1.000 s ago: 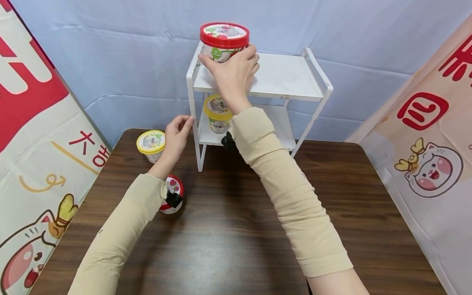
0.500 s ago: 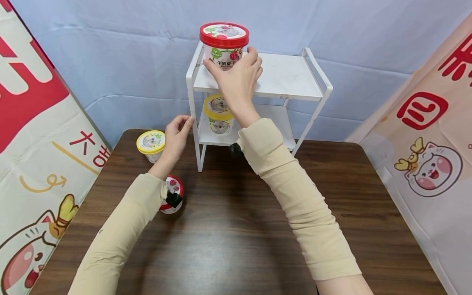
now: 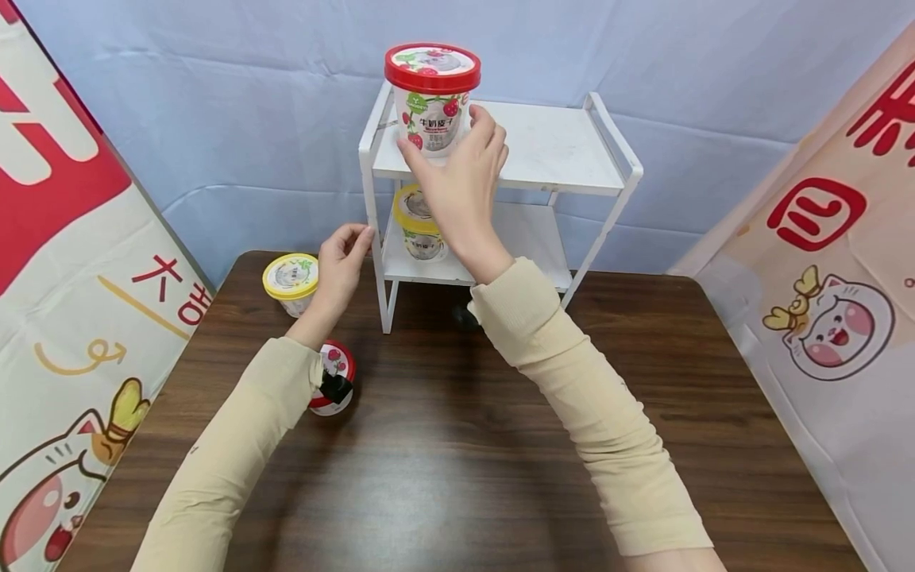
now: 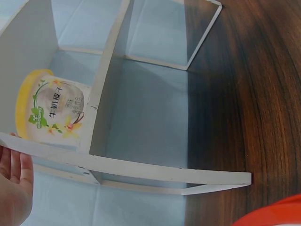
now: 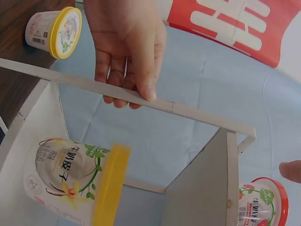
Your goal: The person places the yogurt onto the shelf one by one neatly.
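Observation:
A paper tub with a red lid (image 3: 433,111) stands upright on the left of the top shelf of a white two-tier rack (image 3: 557,147). Around its near side my right hand (image 3: 461,183) is spread, thumb and fingers relaxed; the right wrist view shows a fingertip (image 5: 291,170) apart from the tub. My left hand (image 3: 341,266) pinches the rack's front left post (image 5: 183,109) between thumb and fingers. On the lower shelf sits a yellow-lidded tub (image 4: 59,110), partly covered by my right hand in the head view.
A second yellow-lidded tub (image 3: 291,284) stands on the wooden table (image 3: 443,445), left of the rack. Another red-lidded tub (image 3: 334,365) is partly hidden by my left sleeve. Light blue cloth hangs behind, and printed banners (image 3: 836,318) flank both sides.
My right hand has loosened from the red-lidded tub and drawn back down and toward me, baring more of its front. The tub stays on the top shelf; my left hand keeps its place.

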`<state>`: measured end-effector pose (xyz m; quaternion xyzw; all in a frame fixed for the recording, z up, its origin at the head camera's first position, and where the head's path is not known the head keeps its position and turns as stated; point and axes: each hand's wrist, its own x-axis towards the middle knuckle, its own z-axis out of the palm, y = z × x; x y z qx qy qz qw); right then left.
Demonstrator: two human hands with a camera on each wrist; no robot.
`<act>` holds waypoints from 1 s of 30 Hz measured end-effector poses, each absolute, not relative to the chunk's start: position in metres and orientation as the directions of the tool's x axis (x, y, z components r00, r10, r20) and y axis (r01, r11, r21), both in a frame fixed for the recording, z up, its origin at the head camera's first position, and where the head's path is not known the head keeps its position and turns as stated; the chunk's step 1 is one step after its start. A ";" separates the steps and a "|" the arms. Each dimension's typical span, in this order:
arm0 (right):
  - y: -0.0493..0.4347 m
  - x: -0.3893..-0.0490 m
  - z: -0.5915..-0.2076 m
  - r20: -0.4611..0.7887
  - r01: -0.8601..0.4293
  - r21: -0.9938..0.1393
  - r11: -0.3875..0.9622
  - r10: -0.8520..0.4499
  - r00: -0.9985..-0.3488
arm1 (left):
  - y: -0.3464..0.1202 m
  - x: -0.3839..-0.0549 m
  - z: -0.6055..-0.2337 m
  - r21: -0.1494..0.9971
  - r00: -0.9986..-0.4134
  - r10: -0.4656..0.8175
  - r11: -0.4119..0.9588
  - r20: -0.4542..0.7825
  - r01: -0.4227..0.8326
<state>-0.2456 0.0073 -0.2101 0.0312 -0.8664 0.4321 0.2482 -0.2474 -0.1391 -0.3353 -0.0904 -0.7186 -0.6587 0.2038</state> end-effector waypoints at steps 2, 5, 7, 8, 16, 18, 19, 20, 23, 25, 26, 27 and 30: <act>0.009 -0.242 -0.212 0.467 -0.283 -0.726 0.627 0.147 -0.872 | -0.139 -0.247 -0.336 0.910 -0.901 -0.138 0.119 0.412 0.398; 0.012 -0.237 -0.215 0.483 -0.307 -0.709 0.634 0.121 -0.867 | -0.139 -0.247 -0.336 0.910 -0.902 -0.135 0.125 0.411 0.396; 0.014 -0.233 -0.217 0.495 -0.327 -0.692 0.644 0.094 -0.864 | -0.139 -0.247 -0.335 0.910 -0.902 -0.135 0.125 0.409 0.394; 0.015 -0.232 -0.219 0.502 -0.339 -0.682 0.648 0.079 -0.861 | -0.139 -0.247 -0.335 0.911 -0.903 -0.136 0.123 0.407 0.392; 0.022 -0.219 -0.231 0.576 -0.442 -0.595 0.671 -0.028 -0.817 | -0.139 -0.247 -0.335 0.911 -0.902 -0.141 0.118 0.409 0.395; 0.024 -0.217 -0.233 0.586 -0.457 -0.576 0.678 -0.048 -0.809 | -0.139 -0.247 -0.335 0.910 -0.900 -0.142 0.118 0.411 0.397; 0.025 -0.216 -0.235 0.590 -0.467 -0.568 0.678 -0.059 -0.805 | -0.139 -0.247 -0.335 0.910 -0.900 -0.142 0.120 0.412 0.398; 0.026 -0.215 -0.236 0.596 -0.478 -0.558 0.679 -0.072 -0.799 | -0.139 -0.247 -0.335 0.910 -0.900 -0.142 0.120 0.412 0.397; 0.028 -0.212 -0.240 0.593 -0.484 -0.528 0.698 -0.105 -0.798 | -0.140 -0.248 -0.336 0.910 -0.900 -0.141 0.119 0.412 0.398; 0.029 -0.210 -0.244 0.588 -0.490 -0.511 0.706 -0.129 -0.798 | -0.140 -0.248 -0.336 0.910 -0.900 -0.142 0.121 0.412 0.398; 0.030 -0.209 -0.245 0.586 -0.492 -0.499 0.713 -0.140 -0.798 | -0.139 -0.248 -0.336 0.910 -0.900 -0.142 0.121 0.412 0.398; 0.030 -0.208 -0.247 0.582 -0.494 -0.489 0.719 -0.152 -0.799 | -0.140 -0.248 -0.336 0.909 -0.899 -0.143 0.123 0.413 0.398; 0.033 -0.206 -0.253 0.571 -0.507 -0.468 0.724 -0.191 -0.799 | -0.139 -0.248 -0.336 0.909 -0.899 -0.143 0.128 0.414 0.398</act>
